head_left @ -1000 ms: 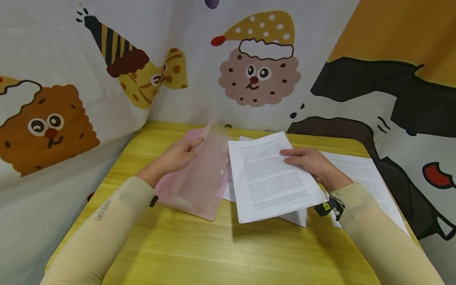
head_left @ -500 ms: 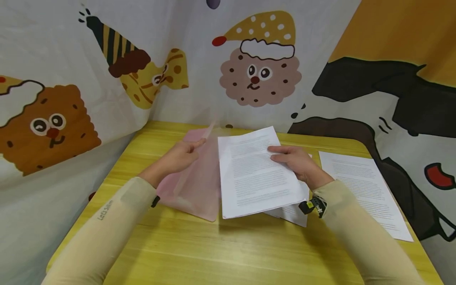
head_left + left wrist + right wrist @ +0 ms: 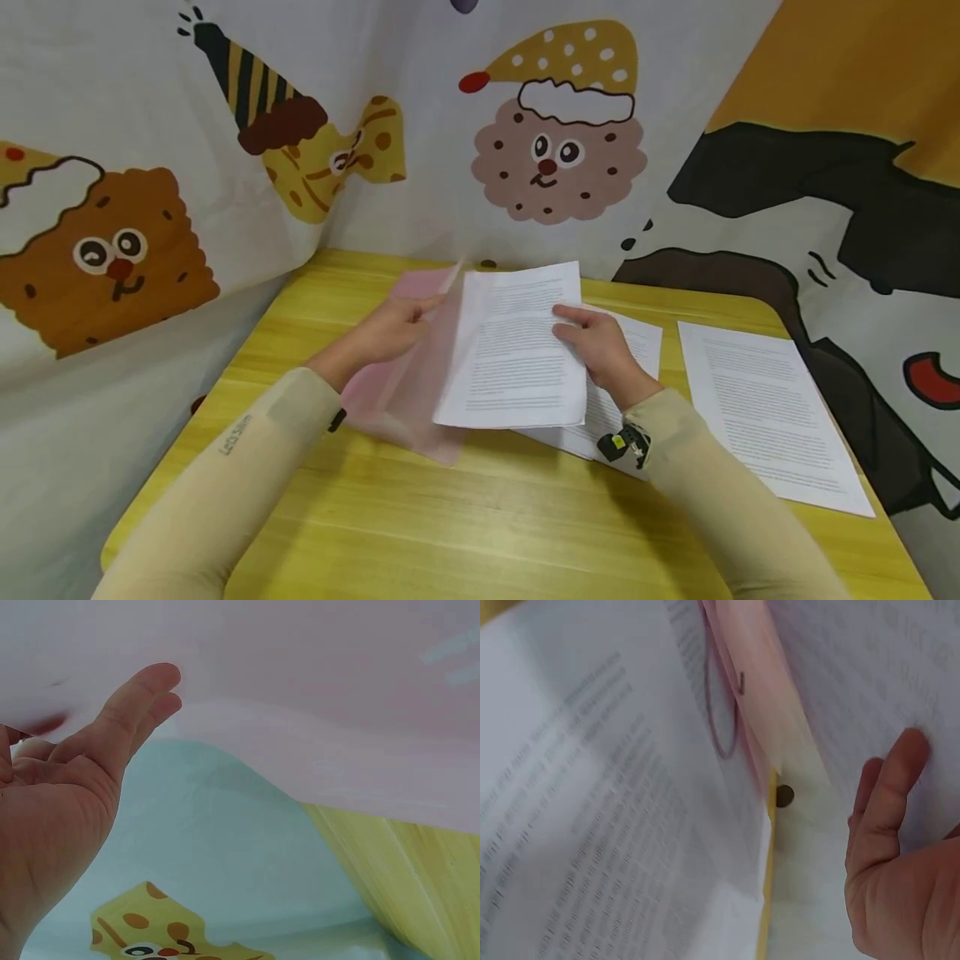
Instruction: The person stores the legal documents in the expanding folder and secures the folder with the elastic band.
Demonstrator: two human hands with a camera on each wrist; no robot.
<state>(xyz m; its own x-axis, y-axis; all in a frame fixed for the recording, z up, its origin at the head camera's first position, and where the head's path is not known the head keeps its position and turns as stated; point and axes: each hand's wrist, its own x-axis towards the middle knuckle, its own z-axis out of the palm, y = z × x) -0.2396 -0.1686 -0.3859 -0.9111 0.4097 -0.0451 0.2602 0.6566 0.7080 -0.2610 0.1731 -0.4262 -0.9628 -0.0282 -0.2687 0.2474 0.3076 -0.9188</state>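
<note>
My left hand (image 3: 393, 329) pinches the raised translucent cover of a pink plastic file folder (image 3: 420, 421) left of the table's middle. From the left wrist view, two of that hand's fingers (image 3: 135, 697) lie against the pinkish sheet (image 3: 337, 712). Printed papers (image 3: 525, 358) are gripped at their right edge by my right hand (image 3: 600, 346), thumb behind and out of sight. They tilt up over the folder, their left edge overlapping the cover. In the right wrist view, fingers (image 3: 889, 799) lie on the papers' face, with the pink folder edge (image 3: 742, 660) beside them.
More printed sheets (image 3: 636, 335) lie on the yellow wooden table (image 3: 480, 533) beneath my right hand. Another printed sheet (image 3: 772, 417) rests near the table's right edge. A cartoon-printed cloth (image 3: 420, 217) hangs behind the far edge and down both sides.
My right hand has carried the papers leftward, so they now overlap the open folder and stand more upright. The left hand keeps hold of the cover, nearly in place.
</note>
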